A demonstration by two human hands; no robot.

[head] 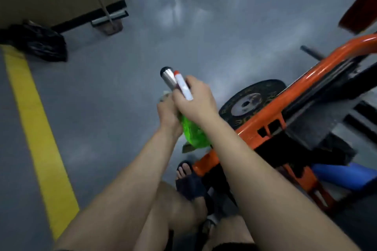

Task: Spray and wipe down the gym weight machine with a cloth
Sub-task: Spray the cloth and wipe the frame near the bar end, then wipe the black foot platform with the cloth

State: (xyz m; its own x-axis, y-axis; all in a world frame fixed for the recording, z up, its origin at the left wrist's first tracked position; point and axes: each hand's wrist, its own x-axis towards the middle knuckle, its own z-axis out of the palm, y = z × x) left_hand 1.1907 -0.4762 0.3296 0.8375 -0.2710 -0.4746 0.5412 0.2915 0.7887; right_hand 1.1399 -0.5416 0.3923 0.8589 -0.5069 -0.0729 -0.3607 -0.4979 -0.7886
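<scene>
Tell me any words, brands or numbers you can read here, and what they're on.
No text here can be read.
Gold lettering round the rim of the weight plate: too blurred to read.
On the green spray bottle: no label or brand legible.

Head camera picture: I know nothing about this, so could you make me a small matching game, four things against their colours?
Things:
1. machine frame
2. floor line
3. spray bottle body
4. weight plate rim

Colours:
A. yellow
B. black
C. orange
D. green

Pairs: 1-C, 2-A, 3-D, 4-B
</scene>
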